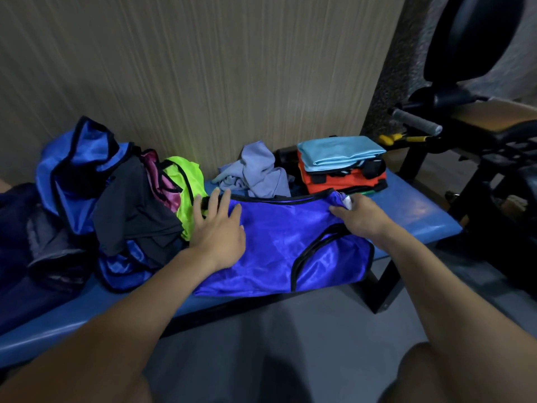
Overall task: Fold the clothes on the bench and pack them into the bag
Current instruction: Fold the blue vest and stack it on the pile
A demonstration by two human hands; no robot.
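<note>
Two hands work one garment: a shiny blue vest [279,237] with black piping, spread flat across the padded blue counter [418,210] and hanging slightly over its front edge. The left hand [218,231] lies on it with fingers straight and splayed, pressing the cloth down near its left end, while the right hand [360,216] pinches the upper right corner by a small white tag. This satin-like fabric looks light, limp and slippery, so it will likely slide unless pinned; the piped edges and corners seem the best places to hold. To the left sits a rumpled heap [122,199] of blue, black, pink and neon-yellow clothes; behind lies a crumpled grey garment [255,173]; a folded stack [340,167], pale blue over orange, rests on a black bag.
</note>
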